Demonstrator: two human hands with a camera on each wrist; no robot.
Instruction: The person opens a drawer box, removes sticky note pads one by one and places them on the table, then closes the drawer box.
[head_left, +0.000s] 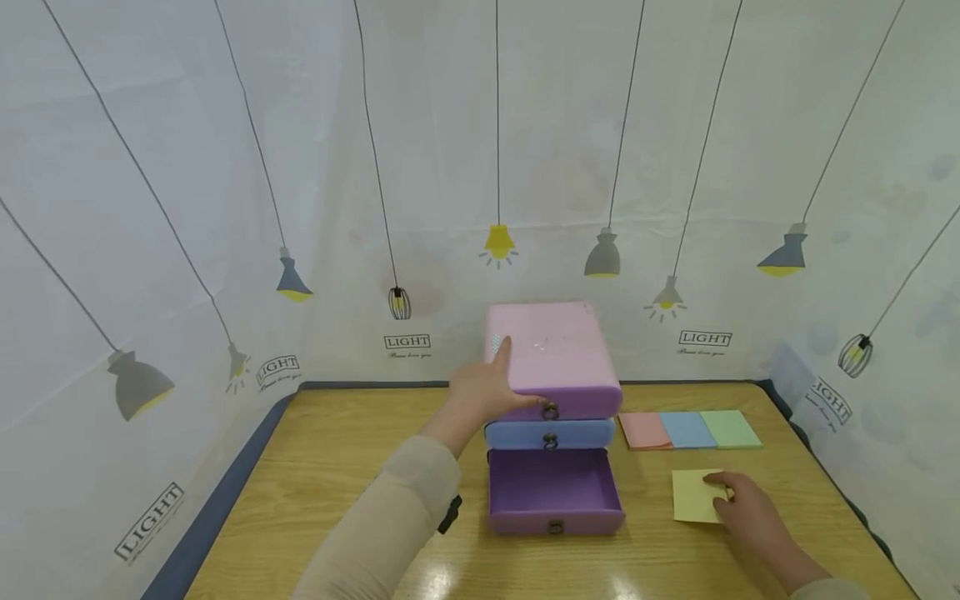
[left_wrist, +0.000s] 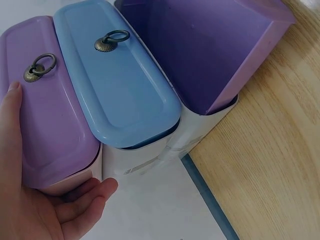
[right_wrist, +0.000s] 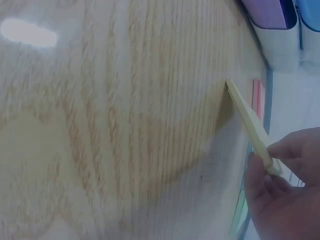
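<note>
A small tabletop drawer cabinet [head_left: 551, 346] has a pink top and three stacked drawers with ring pulls. My left hand [head_left: 483, 390] grips its upper left corner, the thumb lying across the front of the purple top drawer [left_wrist: 57, 107] near the pull. The blue middle drawer [left_wrist: 117, 80] is closed. Pulled out below it, the purple bottom drawer [head_left: 555, 483] shows a bare inside. To the right, my right hand [head_left: 757, 512] pinches the edge of a yellow sticky note pad [head_left: 692, 496]. In the right wrist view the pad [right_wrist: 248, 122] is tilted, raised off the table at the held side.
Pink [head_left: 645, 431], blue [head_left: 687, 429] and green [head_left: 729, 428] sticky note pads lie in a row right of the cabinet. A dark object [head_left: 449, 515] shows beside the left sleeve. White printed cloth [head_left: 555, 167] encloses the wooden table [head_left: 345, 433].
</note>
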